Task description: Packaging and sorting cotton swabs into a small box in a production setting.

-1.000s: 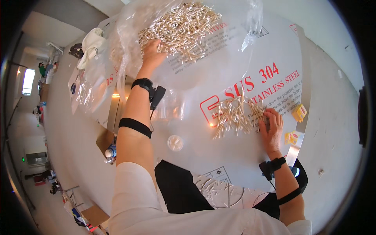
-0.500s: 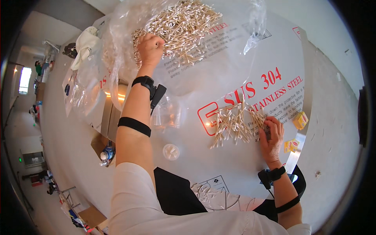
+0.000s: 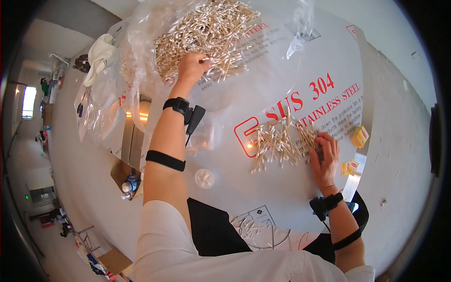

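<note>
Left hand (image 3: 191, 68) palm-side hidden, plastic bag (image 3: 144, 49) cropped above

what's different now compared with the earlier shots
The left hand has moved rightward along the near edge of the big cotton swab pile, and slightly back toward the person; whether it has picked any up can't be told. The right hand stays beside the small group of swabs, and the yellow box hasn't moved.

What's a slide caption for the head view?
Left hand at a large heap of cotton swabs; right hand at the edge of a smaller pile.
</note>
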Demonstrator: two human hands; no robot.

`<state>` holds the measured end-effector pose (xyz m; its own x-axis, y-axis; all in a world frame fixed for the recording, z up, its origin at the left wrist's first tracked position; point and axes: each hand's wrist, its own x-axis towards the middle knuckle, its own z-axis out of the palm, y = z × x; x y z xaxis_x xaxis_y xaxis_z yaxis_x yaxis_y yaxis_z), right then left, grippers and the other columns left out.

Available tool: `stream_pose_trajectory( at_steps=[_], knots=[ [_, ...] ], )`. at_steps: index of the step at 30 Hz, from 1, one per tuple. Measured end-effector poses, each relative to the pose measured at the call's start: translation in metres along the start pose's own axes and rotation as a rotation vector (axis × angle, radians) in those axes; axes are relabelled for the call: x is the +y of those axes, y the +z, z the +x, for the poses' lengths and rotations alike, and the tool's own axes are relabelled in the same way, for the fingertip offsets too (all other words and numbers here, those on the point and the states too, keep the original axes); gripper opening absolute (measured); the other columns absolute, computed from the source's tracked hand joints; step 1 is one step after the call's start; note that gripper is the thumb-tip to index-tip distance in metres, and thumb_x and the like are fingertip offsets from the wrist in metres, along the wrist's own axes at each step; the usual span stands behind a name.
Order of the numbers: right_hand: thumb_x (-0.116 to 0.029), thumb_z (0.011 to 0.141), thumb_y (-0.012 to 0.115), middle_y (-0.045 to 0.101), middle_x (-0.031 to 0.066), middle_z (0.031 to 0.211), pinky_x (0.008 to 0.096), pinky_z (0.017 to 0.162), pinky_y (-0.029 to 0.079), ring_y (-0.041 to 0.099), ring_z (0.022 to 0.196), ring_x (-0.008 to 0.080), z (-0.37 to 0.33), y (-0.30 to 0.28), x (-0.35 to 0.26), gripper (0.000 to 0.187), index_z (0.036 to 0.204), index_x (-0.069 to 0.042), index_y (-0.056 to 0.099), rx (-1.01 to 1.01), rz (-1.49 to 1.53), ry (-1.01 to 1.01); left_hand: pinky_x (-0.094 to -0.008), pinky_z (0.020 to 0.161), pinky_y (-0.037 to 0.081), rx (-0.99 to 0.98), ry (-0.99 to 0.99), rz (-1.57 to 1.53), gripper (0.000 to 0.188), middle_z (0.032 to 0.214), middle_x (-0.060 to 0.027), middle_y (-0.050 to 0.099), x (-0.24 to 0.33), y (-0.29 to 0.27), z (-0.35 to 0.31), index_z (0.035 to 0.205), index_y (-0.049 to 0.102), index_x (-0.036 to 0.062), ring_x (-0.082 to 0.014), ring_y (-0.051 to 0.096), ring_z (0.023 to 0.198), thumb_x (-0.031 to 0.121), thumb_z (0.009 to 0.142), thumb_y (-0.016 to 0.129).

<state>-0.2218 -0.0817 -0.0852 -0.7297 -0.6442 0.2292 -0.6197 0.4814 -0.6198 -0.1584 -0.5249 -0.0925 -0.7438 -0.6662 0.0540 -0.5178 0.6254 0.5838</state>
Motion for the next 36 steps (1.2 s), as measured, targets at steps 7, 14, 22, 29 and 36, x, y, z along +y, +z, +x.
stream_pose_trajectory(
  at_steps=[7,14,22,29,36],
  knots=[
    [-0.008,0.074,0.061,0.054,0.0098,0.11,0.0387,0.087,0.038,0.049,0.1,0.03,0.001,0.002,0.004,0.027,0.099,-0.005,0.054,0.018,-0.012,-0.028,-0.0321,0.064,0.047,-0.218,0.144,-0.085,0.028,0.078,-0.013,0.064,0.026,0.0,-0.027,0.088,0.065,0.0,-0.0221,0.061,0.07,0.01,0.063,0.073],
    [-0.006,0.073,0.061,0.054,0.0092,0.109,0.0384,0.086,0.038,0.049,0.1,0.0289,0.001,0.002,0.003,0.026,0.097,-0.005,0.054,0.033,-0.004,-0.028,-0.0357,0.069,0.047,0.051,0.227,0.107,0.026,0.092,-0.0116,0.061,0.031,-0.001,-0.041,0.087,0.061,0.0029,-0.0254,0.06,0.079,0.009,0.063,0.07],
    [-0.005,0.072,0.061,0.054,0.0092,0.108,0.0385,0.087,0.038,0.049,0.1,0.0292,0.0,0.003,0.003,0.026,0.097,-0.005,0.054,0.038,-0.012,-0.023,-0.0326,0.065,0.046,-0.01,0.073,-0.049,0.006,0.084,-0.0073,0.061,0.038,-0.001,-0.038,0.072,0.065,0.0059,-0.0211,0.059,0.076,0.007,0.066,0.067],
    [-0.007,0.073,0.061,0.054,0.0087,0.109,0.0389,0.088,0.037,0.049,0.101,0.029,0.001,0.003,0.003,0.025,0.097,-0.005,0.054,0.025,0.0,-0.017,-0.0375,0.065,0.046,0.035,0.337,0.121,0.012,0.076,-0.0084,0.057,0.044,0.012,-0.041,0.076,0.066,0.0066,-0.0261,0.058,0.075,0.008,0.064,0.069],
    [-0.008,0.074,0.061,0.054,0.0085,0.11,0.0391,0.088,0.037,0.049,0.101,0.0291,0.0,0.002,0.006,0.025,0.097,-0.005,0.054,0.025,-0.003,-0.023,-0.039,0.065,0.046,0.036,0.332,0.126,0.01,0.077,-0.0101,0.058,0.043,0.014,-0.041,0.073,0.064,0.0047,-0.0291,0.058,0.075,0.01,0.065,0.068]
  ],
)
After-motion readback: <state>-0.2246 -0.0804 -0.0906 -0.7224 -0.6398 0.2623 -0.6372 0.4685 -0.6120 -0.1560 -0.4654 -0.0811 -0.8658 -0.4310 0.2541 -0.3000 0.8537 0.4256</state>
